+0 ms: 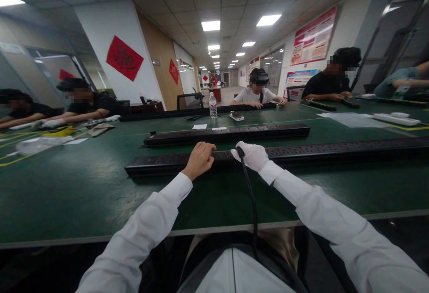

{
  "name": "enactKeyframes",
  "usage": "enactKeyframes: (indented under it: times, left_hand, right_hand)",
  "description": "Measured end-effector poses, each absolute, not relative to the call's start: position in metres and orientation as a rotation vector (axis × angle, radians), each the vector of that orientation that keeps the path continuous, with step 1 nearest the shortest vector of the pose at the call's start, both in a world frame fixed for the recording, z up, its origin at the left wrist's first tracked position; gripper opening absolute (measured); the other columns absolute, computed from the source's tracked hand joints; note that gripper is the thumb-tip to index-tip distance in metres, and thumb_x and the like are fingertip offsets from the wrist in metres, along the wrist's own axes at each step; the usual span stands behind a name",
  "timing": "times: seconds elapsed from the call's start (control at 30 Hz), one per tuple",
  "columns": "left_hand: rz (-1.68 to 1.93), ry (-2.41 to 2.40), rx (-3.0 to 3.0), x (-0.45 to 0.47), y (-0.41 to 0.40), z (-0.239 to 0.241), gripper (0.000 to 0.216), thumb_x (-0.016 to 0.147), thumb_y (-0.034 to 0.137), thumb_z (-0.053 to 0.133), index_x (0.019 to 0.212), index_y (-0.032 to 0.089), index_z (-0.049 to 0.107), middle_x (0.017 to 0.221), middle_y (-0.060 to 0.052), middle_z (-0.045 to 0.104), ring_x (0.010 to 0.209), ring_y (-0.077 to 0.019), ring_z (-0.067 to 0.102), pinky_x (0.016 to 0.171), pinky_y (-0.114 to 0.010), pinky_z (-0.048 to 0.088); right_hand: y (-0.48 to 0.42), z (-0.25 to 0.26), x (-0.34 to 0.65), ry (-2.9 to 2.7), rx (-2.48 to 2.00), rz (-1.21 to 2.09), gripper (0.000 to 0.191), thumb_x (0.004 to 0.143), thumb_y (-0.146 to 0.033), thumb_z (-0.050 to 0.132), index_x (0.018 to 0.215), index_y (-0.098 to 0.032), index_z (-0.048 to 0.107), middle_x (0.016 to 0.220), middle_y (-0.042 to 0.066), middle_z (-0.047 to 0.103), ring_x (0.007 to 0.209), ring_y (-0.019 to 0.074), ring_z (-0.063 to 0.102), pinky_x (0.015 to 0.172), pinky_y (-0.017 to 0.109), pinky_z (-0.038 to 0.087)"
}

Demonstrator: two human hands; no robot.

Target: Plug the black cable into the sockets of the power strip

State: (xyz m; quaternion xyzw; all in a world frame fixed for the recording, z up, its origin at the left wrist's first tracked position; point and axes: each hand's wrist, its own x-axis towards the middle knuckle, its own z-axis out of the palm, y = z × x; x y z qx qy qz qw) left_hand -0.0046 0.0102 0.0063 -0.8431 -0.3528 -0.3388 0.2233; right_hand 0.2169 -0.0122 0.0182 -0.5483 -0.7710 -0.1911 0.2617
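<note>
A long black power strip with red switches lies across the green table in front of me. My left hand is bare and rests on the strip with its fingers curled onto the top. My right hand, in a white glove, is closed on a black plug at the end of a black cable that runs down to my lap; the plug sits at the strip's sockets.
A second black power strip lies just beyond. A water bottle and a small device stand farther back. Other people sit at the far and side edges with more strips. Paper and a white tray lie at right.
</note>
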Motion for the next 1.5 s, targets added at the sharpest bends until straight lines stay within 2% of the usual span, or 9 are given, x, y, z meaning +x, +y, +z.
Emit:
enactKeyframes:
  times: [0.3,0.8,1.37,1.5]
  left_hand:
    - [-0.927,-0.953,-2.332,-0.0049,0.0078,0.0066,0.029,0.064,0.004,0.044,0.089,0.018,0.052,0.077,-0.002,0.057,0.075,-0.0157,0.052,0.088,-0.035,0.038]
    - [-0.897,-0.874,-2.313,-0.0121,0.0094,0.0096,0.023,0.077,0.008,0.041,0.072,0.021,0.058,0.068,0.001,0.06,0.071,-0.0147,0.052,0.092,-0.039,0.034]
    - [-0.921,-0.971,-2.222,-0.0085,0.008,0.0085,0.024,0.069,0.007,0.045,0.086,0.019,0.056,0.076,-0.004,0.058,0.078,-0.019,0.051,0.083,-0.036,0.038]
    - [-0.932,-0.989,-2.218,-0.0074,0.007,0.0088,0.026,0.069,0.007,0.044,0.09,0.018,0.054,0.082,-0.005,0.057,0.082,-0.0197,0.051,0.086,-0.038,0.037]
  right_hand:
    - [-0.0122,0.0185,0.2162,-2.079,-1.497,-0.539,0.044,0.084,-0.056,0.03,0.085,-0.021,0.057,0.07,0.002,0.065,0.064,0.0142,0.059,0.054,0.023,0.026]
    - [-0.0116,0.0188,0.2173,-2.102,-1.496,-0.505,0.045,0.084,-0.056,0.028,0.085,-0.021,0.057,0.07,0.002,0.065,0.061,0.0129,0.057,0.053,0.023,0.025]
    - [-0.0101,0.017,0.216,-2.076,-1.532,-0.548,0.045,0.084,-0.057,0.029,0.086,-0.022,0.057,0.07,0.002,0.065,0.063,0.0149,0.059,0.053,0.023,0.024]
    - [-0.011,0.0176,0.216,-2.083,-1.52,-0.535,0.047,0.083,-0.058,0.027,0.085,-0.022,0.057,0.069,0.002,0.065,0.061,0.0144,0.058,0.052,0.023,0.024]
